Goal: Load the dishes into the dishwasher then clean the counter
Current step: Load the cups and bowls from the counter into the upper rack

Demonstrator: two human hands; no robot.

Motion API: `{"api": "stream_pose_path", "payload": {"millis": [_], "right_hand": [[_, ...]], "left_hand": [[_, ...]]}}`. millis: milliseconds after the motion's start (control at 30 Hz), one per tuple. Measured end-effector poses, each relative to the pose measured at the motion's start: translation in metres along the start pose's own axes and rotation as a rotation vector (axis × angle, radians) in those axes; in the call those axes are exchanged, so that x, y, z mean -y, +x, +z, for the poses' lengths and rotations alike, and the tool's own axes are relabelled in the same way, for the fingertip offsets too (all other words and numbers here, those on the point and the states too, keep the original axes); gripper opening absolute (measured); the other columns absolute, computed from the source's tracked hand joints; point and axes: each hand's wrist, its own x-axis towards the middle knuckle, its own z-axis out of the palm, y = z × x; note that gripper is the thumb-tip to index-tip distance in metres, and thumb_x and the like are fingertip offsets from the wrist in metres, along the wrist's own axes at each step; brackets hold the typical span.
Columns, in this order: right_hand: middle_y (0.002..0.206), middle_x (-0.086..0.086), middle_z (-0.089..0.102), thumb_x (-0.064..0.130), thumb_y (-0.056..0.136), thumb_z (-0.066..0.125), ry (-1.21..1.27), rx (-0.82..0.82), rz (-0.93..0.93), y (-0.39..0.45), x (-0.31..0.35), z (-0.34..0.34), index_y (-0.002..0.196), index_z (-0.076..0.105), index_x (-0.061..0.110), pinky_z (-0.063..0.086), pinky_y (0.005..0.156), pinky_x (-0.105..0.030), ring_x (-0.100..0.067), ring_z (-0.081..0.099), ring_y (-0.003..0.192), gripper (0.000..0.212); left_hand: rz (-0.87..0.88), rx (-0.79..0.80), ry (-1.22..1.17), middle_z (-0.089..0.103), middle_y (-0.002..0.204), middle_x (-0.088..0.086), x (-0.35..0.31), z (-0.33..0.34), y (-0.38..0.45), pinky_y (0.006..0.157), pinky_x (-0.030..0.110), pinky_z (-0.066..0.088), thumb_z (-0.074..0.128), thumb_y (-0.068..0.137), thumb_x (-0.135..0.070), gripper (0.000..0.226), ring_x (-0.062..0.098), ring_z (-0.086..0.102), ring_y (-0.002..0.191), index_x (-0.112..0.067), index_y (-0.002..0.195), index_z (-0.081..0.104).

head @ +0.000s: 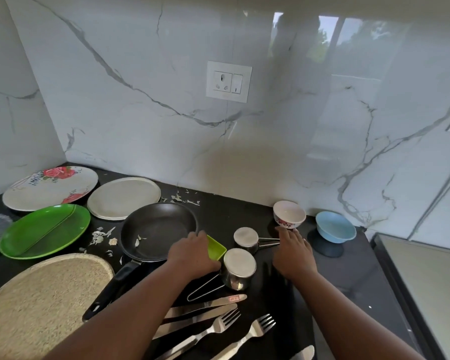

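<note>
My left hand (192,253) lies over a small lime-green square dish (217,247) beside the black frying pan (158,231), its fingers curled round the dish's near side. My right hand (294,252) reaches forward with fingers straight, its fingertips just short of the white floral bowl (289,213). Two upturned steel measuring cups (240,267) (246,239) with wire handles stand between my hands. A blue bowl (335,226) sits at the right by the wall.
On the black counter (348,271) lie a floral plate (50,188), a steel plate (124,197), a green divided plate (44,231), a woven mat (44,294), knives and forks (218,320), and scattered peel scraps (102,236). A marble wall with a socket (228,81) stands behind.
</note>
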Motion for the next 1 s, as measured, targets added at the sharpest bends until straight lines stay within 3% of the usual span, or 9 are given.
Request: {"api": "stream_pose_path", "payload": {"millis": [167,300,433,533,667,867,1000], "right_hand": [[0.158,-0.004,0.027,0.025,0.092,0.049,0.003,-0.033,0.026,-0.010,0.003,-0.001,0.152,0.023,0.022,0.013,0.121,-0.041,-0.022,0.012,0.149,0.065],[0.136,-0.004,0.052,0.035,0.091,0.054,0.225,-0.177,0.095,-0.019,0.008,-0.011,0.138,0.043,0.022,0.038,0.107,-0.040,-0.023,0.044,0.130,0.050],[0.098,-0.003,0.065,0.044,0.093,0.058,0.869,-0.220,0.336,-0.041,0.005,-0.036,0.103,0.061,0.016,0.046,0.076,-0.031,-0.021,0.061,0.091,0.031],[0.081,-0.007,0.065,0.055,0.095,0.049,1.455,0.010,0.498,-0.070,-0.013,-0.055,0.097,0.064,0.013,0.047,0.066,-0.032,-0.019,0.059,0.068,0.044],[0.096,-0.013,0.069,0.065,0.089,0.048,1.757,0.015,0.518,-0.120,-0.071,-0.069,0.109,0.068,0.010,0.054,0.081,-0.038,-0.025,0.067,0.080,0.061],[0.103,-0.019,0.069,0.049,0.088,0.051,1.979,-0.160,0.483,-0.229,-0.186,-0.088,0.107,0.072,0.004,0.055,0.079,-0.036,-0.030,0.069,0.085,0.053],[0.105,-0.025,0.066,0.042,0.080,0.060,2.071,-0.385,0.480,-0.317,-0.277,-0.099,0.107,0.072,0.001,0.056,0.071,-0.036,-0.035,0.067,0.079,0.051]], "left_hand": [[0.050,-0.108,-0.088,0.049,0.126,0.007,-0.007,-0.019,0.004,0.089,0.038,0.044,0.064,0.072,-0.060,0.077,0.028,0.053,0.115,-0.016,0.131,0.041],[0.127,-0.141,-0.335,0.049,0.124,0.005,-0.029,-0.026,0.005,0.092,0.038,0.045,0.067,0.071,-0.061,0.078,0.027,0.053,0.114,-0.018,0.131,0.042],[0.311,-0.145,-0.457,0.049,0.123,0.002,-0.079,-0.022,-0.006,0.092,0.037,0.046,0.070,0.072,-0.062,0.083,0.023,0.054,0.113,-0.021,0.137,0.039],[0.488,-0.125,-0.537,0.051,0.125,0.001,-0.127,-0.013,-0.022,0.092,0.035,0.046,0.072,0.071,-0.058,0.082,0.020,0.054,0.115,-0.023,0.139,0.041],[0.692,-0.069,-0.588,0.060,0.116,-0.003,-0.196,0.004,-0.050,0.089,0.040,0.049,0.064,0.060,-0.074,0.084,0.018,0.057,0.107,-0.029,0.130,0.050],[0.988,0.060,-0.514,0.052,0.135,-0.005,-0.311,0.041,-0.131,0.102,0.042,0.041,0.060,0.059,-0.075,0.096,0.018,0.049,0.123,-0.033,0.143,0.039],[1.202,0.119,-0.375,0.041,0.147,-0.006,-0.399,0.081,-0.199,0.109,0.037,0.031,0.062,0.075,-0.070,0.091,0.019,0.037,0.135,-0.030,0.150,0.029]]}}
